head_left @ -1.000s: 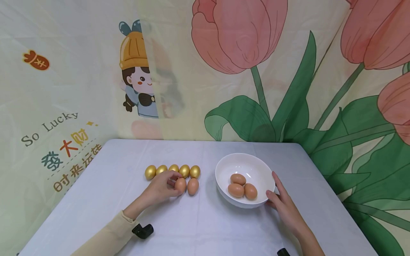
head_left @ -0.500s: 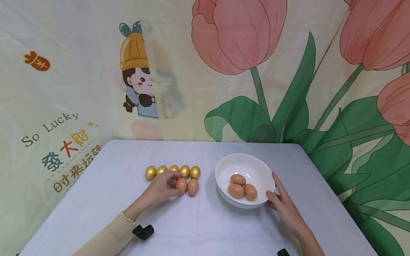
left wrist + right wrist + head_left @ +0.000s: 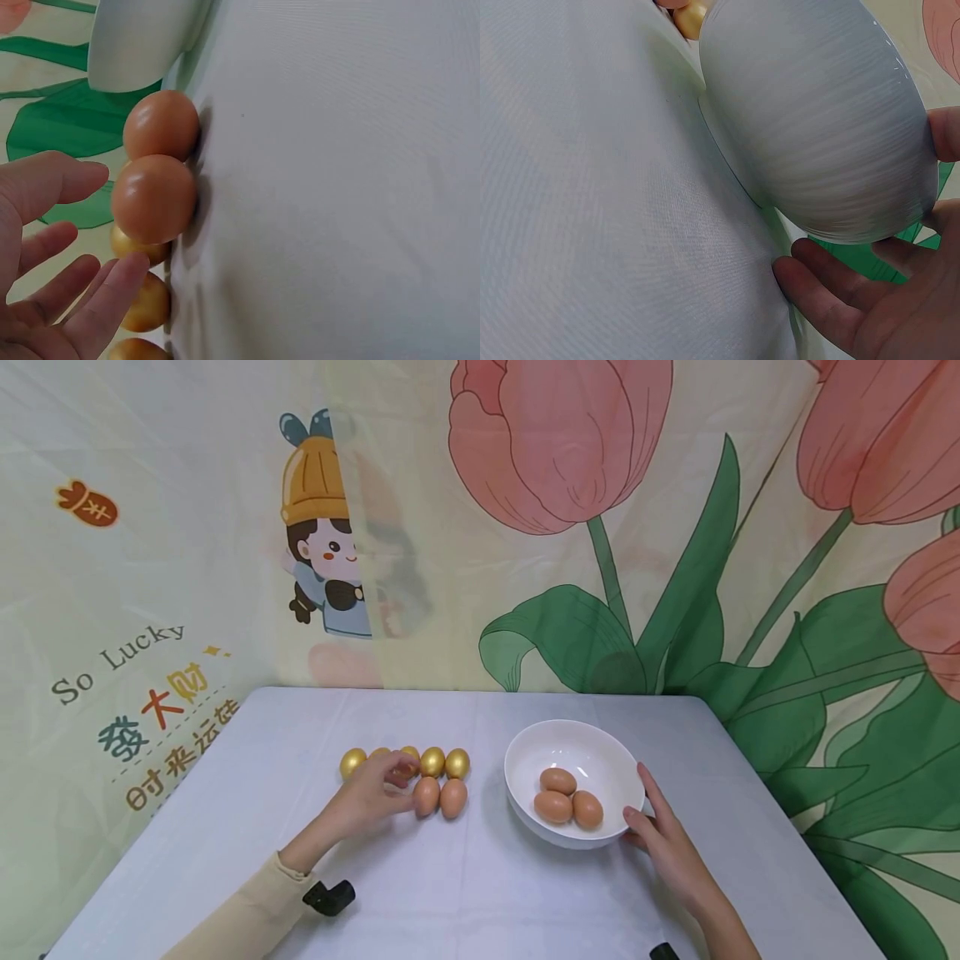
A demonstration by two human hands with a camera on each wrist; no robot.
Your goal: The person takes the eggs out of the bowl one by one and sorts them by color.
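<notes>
1. Since the earlier head frames, the left hand [image 3: 367, 797] has eased a little leftward, and the left brown egg [image 3: 426, 797] sits slightly closer to the right brown egg [image 3: 453, 799]; the right hand [image 3: 667, 847] and the bowl [image 3: 600, 760] show no clear shift.
2. Head view, layout: both these eggs rest on the worktop [image 3: 465, 893], just in front of a row of five golden eggs [image 3: 432, 762]; three more brown eggs [image 3: 553, 807] lie inside the bowl.
3. Head view, handling: the step looks like placing or squaring up the left brown egg. Done well, it calls for the fingers to come away gently, since eggs roll easily and the golden row is near enough to be nudged.
4. Head view, writing: the backdrop [image 3: 420, 468] reads "So Lucky" above 發大财, with 时来运 and one distorted character beneath. A red pouch print [image 3: 88, 503] carries a sign too small to be sure of.
5. Left wrist view: the left hand is released, its fingers spread and holding nothing beside the two brown eggs; whether a fingertip grazes a shell cannot be told. No lettering shows.
6. Right wrist view: the right hand grasps the bowl at its side, some lower fingers reaching beneath. A light, steady hold should suffice. No brand shows on the outer wall.
</notes>
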